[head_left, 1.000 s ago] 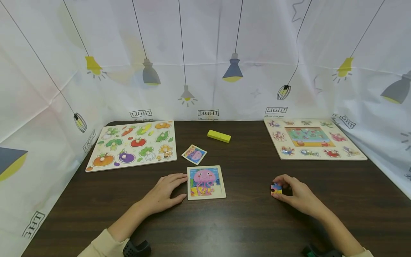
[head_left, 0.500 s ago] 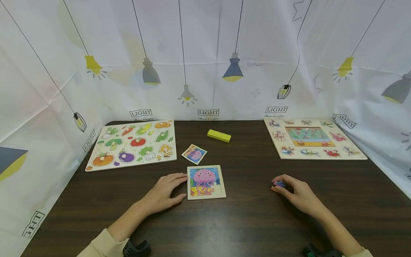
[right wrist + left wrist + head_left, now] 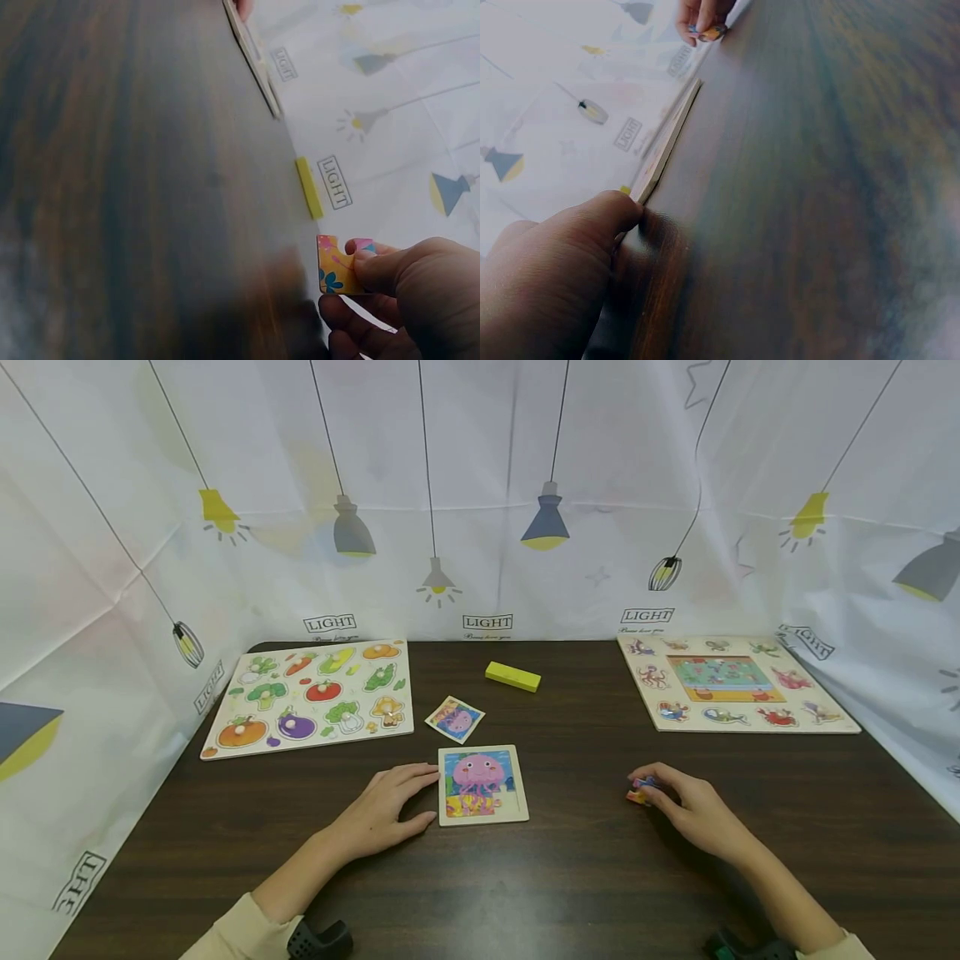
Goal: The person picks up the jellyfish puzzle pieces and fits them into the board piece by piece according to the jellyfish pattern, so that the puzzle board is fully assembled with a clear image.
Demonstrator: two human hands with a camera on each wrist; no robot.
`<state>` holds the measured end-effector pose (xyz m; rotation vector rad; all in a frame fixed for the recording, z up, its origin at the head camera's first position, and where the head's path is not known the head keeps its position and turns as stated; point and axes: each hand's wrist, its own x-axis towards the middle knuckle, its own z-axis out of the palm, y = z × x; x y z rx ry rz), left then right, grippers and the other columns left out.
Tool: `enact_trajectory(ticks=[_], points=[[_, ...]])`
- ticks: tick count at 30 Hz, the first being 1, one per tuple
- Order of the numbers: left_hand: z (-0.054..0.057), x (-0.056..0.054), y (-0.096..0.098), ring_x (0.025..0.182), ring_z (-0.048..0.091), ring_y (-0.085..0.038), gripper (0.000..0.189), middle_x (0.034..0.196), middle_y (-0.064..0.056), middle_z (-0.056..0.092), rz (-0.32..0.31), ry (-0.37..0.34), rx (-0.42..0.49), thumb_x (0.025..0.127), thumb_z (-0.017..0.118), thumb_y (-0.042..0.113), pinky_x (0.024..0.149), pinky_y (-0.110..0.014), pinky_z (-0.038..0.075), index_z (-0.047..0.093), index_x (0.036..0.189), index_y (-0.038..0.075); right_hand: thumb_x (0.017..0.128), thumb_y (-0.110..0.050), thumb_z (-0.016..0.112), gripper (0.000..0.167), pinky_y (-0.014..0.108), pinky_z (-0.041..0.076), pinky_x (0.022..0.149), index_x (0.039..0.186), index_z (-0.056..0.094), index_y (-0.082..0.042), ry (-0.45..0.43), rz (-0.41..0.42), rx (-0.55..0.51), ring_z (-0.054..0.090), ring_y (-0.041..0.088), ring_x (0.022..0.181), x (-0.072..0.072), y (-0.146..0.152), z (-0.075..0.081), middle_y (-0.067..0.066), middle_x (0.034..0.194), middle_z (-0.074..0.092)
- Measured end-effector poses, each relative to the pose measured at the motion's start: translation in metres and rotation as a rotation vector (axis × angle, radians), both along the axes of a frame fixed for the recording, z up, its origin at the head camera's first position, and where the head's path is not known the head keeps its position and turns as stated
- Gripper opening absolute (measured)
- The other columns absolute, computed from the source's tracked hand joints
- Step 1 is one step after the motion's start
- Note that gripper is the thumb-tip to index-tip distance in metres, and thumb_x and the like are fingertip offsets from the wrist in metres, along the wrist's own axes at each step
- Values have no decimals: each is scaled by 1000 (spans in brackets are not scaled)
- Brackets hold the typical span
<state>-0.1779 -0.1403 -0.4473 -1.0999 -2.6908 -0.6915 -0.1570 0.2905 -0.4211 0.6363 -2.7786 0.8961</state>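
Note:
A small square puzzle board [image 3: 483, 821] with a pink jellyfish picture lies at the middle of the table; a bare gap shows at its lower right corner. My left hand [image 3: 386, 810] rests on the table at its left side, fingertips and thumb touching the edge. To the right and apart from the board, my right hand [image 3: 697, 810] pinches a jigsaw piece [image 3: 337, 270] between thumb and fingers. In the right wrist view the piece looks orange with a blue flower and some pink. Just behind the board lies a small jellyfish picture card [image 3: 455, 720].
A vegetable puzzle board [image 3: 352, 695] lies at the back left, and a sea-animal puzzle board [image 3: 645, 700] at the back right. A yellow block [image 3: 513, 677] sits between them. A white printed cloth [image 3: 480, 460] hangs behind the dark table [image 3: 555, 893].
The right hand has shifted slightly left and turned the jigsaw piece, which faced the head camera earlier and is now tilted away. Left hand and board have stayed put.

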Motion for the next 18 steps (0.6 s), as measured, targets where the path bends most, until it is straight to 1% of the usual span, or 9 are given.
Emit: enact_trajectory(ticks=[3, 10, 13, 18], points=[[0, 0, 0, 124, 40, -20, 53, 133, -7, 46, 1, -1, -1, 87, 61, 35, 96, -45, 31, 50, 131, 8, 92, -13, 55, 18, 29, 48, 70, 109, 60, -14, -1, -1, 10, 60, 7, 84, -2, -2, 1, -8, 95, 65], [1, 0, 0, 124, 39, -20, 53, 133, -8, 47, 2, -3, -2, 87, 61, 34, 96, -45, 31, 51, 131, 7, 93, -14, 54, 19, 27, 48, 66, 111, 59, -12, -49, 24, -24, 60, 7, 78, -7, -13, 4, -5, 93, 65], [1, 0, 0, 124, 39, -20, 53, 133, -7, 47, 3, -6, -6, 87, 61, 34, 97, -45, 31, 50, 131, 7, 91, -11, 56, 19, 26, 48, 65, 110, 59, -10, -31, 39, -40, 61, 7, 76, -9, -19, 5, -5, 91, 64], [1, 0, 0, 125, 39, -21, 53, 133, -8, 47, 1, -15, -8, 87, 61, 34, 97, -45, 31, 50, 131, 8, 89, -8, 59, 20, 25, 47, 60, 109, 59, -10, 3, 60, -57, 58, 8, 68, -12, -27, 5, -6, 85, 62]])
